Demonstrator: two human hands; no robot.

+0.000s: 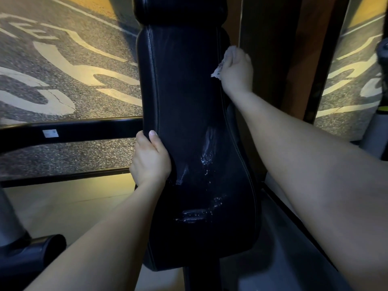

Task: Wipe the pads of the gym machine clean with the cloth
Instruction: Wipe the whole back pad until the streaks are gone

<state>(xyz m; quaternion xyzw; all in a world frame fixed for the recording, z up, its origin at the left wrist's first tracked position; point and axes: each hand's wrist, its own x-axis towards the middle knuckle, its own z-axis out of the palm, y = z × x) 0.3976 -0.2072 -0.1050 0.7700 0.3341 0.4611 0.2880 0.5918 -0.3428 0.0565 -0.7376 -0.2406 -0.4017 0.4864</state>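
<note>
A long black padded back pad [184,106] of the gym machine runs up the middle of the view, with wet streaks on its lower half. A second, smaller black pad [180,9] sits above it at the top edge. My left hand [150,159] grips the long pad's left edge, thumb on the front face. My right hand [237,70] presses a crumpled white cloth [218,71] against the pad's upper right edge. Most of the cloth is hidden inside my fist.
A black frame bar [69,131] crosses on the left behind the pad. Speckled floor with pale painted markings [63,66] lies beyond. A grey tube with a black joint [25,248] stands at lower left. A dark wooden post [279,59] and mirror [352,70] rise on the right.
</note>
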